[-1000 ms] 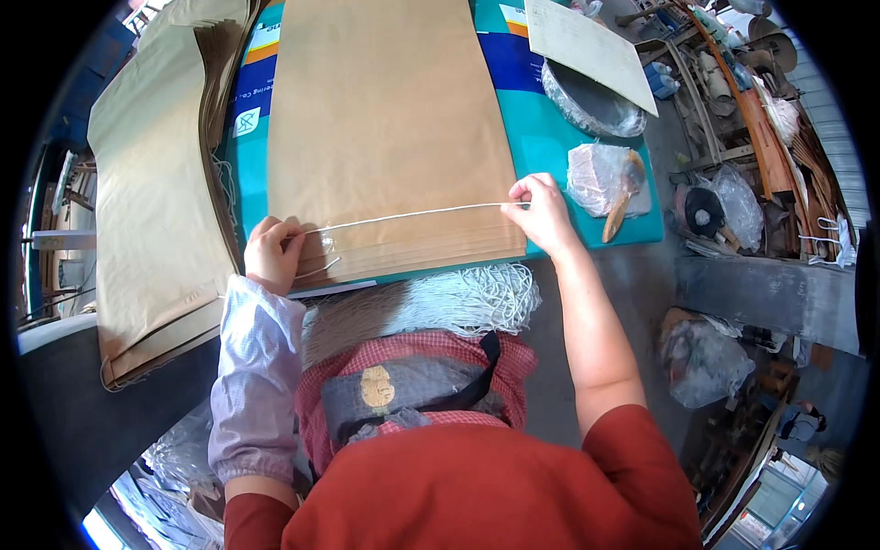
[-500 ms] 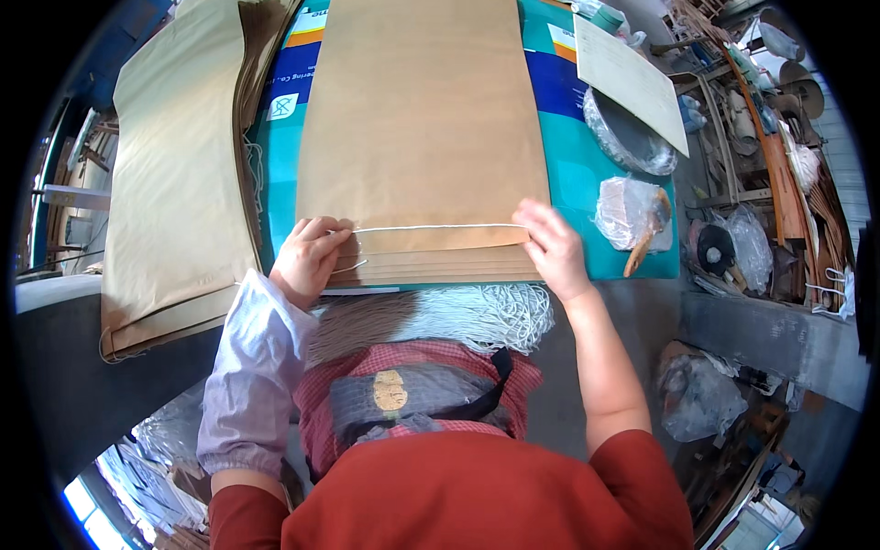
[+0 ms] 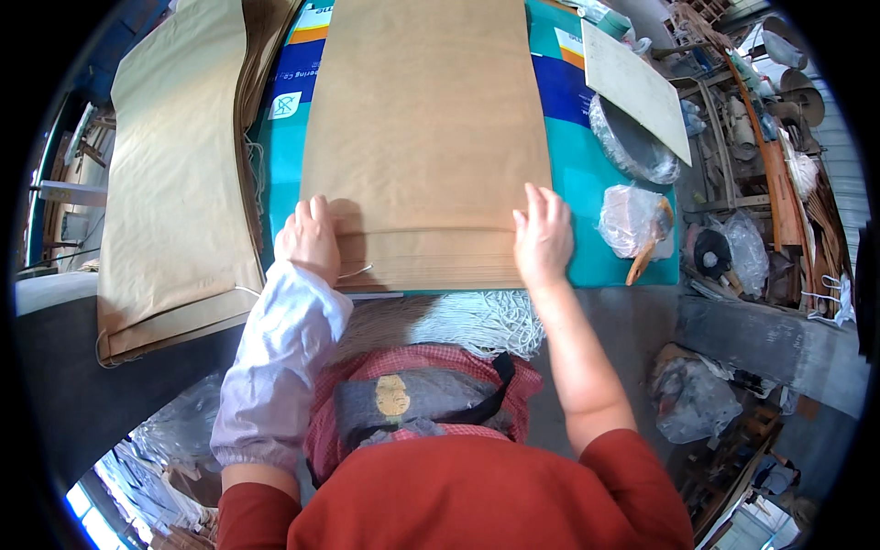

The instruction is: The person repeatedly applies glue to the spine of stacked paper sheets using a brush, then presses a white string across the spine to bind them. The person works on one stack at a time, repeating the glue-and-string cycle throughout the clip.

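A stack of brown paper bags lies in front of me, its near ends stepped in several layers. Across the top bag's near end runs a folded flap. My left hand rests on the flap's left side, fingers stretched out over the paper. On the right side my right hand lies with its fingers extended and thumb apart, touching the paper's edge. A short end of white string sticks out beside my left hand; the rest of it is out of sight.
Another stack of paper bags lies at the left. On the teal sheet at the right are a plastic-covered block with a wooden-handled brush, a plastic-wrapped basin and a pale board. A bundle of white strings hangs before my waist.
The paper flap has been folded over the white string, which no longer shows across the bag. My hands have let go of the string and lie on the fold.
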`<state>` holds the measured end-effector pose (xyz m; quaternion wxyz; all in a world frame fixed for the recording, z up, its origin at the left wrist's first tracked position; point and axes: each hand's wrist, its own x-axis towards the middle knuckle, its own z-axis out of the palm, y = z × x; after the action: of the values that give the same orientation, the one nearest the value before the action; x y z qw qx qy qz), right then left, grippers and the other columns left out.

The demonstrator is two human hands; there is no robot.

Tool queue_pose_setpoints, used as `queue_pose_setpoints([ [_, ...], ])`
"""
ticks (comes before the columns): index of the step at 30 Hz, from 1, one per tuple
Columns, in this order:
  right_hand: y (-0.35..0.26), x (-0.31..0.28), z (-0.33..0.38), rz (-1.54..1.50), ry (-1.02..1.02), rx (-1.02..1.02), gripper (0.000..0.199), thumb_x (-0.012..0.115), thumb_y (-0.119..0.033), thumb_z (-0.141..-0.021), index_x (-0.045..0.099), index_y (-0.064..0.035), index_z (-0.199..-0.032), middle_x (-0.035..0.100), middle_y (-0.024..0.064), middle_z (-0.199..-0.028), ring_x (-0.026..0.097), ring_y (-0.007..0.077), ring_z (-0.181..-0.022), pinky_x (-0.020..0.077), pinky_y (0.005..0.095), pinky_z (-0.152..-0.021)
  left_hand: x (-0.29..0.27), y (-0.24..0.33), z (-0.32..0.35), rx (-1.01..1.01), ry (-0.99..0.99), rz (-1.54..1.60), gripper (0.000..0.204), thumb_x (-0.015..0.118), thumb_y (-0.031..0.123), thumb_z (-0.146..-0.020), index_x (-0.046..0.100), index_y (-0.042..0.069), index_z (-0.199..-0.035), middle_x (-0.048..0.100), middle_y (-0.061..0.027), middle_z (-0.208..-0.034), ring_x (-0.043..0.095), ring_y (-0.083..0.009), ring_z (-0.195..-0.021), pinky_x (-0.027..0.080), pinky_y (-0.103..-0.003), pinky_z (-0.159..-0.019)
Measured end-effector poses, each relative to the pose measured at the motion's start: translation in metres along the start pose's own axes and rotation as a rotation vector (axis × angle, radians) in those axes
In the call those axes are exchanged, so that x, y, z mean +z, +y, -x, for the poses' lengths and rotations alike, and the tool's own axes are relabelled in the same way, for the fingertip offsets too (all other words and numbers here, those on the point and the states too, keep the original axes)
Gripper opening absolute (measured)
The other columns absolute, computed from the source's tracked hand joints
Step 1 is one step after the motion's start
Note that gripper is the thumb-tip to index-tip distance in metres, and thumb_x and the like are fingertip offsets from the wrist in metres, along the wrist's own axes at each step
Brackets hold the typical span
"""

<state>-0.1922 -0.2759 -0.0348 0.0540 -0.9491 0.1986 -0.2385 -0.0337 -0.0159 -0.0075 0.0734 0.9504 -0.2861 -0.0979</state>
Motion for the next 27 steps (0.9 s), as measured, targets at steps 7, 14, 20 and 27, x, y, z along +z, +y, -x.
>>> queue_pose_setpoints([
  [7, -0.058, -0.006, 0.019, 0.013, -0.479, -0.152, 0.075, 0.050, -0.048, -0.089, 0.033, 0.0055, -0.138, 0.030, 0.0231, -0.146, 0.025, 0.0340, -0.137, 0.0149, 0.0434, -0.115, 0.014, 0.035, 0.031, 0.250, -0.093, -0.111, 0.090, 0.053, 0.054, -0.083, 0.025, -0.010, -0.140, 0.023, -0.0279, -0.147, 0.019, -0.0387, -0.139, 0.013, -0.044, -0.115],
  [14, 0.028, -0.005, 0.031, 0.078, -0.196, 0.226, 0.057, 0.059, -0.032, -0.087, 0.047, 0.0101, -0.124, 0.041, 0.0272, -0.135, 0.040, 0.0383, -0.125, 0.0340, 0.0441, -0.103, 0.020, -0.013, 0.022, 0.019, -0.012, -0.006, 0.076, 0.048, 0.043, -0.090, 0.025, -0.011, -0.138, 0.019, -0.0299, -0.147, 0.016, -0.0414, -0.139, 0.016, -0.043, -0.114],
  [20, 0.012, 0.002, 0.021, -0.077, -0.036, 0.207, 0.029, 0.069, -0.017, -0.078, 0.061, -0.0018, -0.101, 0.057, 0.0139, -0.115, 0.053, 0.0327, -0.101, 0.0427, 0.0439, -0.089, 0.022, -0.021, 0.020, 0.018, -0.014, 0.084, 0.078, 0.055, 0.042, -0.088, 0.026, -0.011, -0.138, 0.021, -0.0303, -0.147, 0.016, -0.0418, -0.138, 0.017, -0.043, -0.114],
  [27, 0.017, -0.006, 0.015, -0.003, -0.038, 0.226, 0.030, 0.072, -0.011, -0.073, 0.059, -0.0028, -0.099, 0.055, 0.0125, -0.116, 0.051, 0.0325, -0.106, 0.0423, 0.0433, -0.089, 0.020, -0.013, 0.024, -0.022, 0.023, 0.065, 0.077, 0.058, 0.038, -0.087, 0.026, -0.009, -0.139, 0.021, -0.0290, -0.147, 0.017, -0.0418, -0.138, 0.017, -0.043, -0.114],
])
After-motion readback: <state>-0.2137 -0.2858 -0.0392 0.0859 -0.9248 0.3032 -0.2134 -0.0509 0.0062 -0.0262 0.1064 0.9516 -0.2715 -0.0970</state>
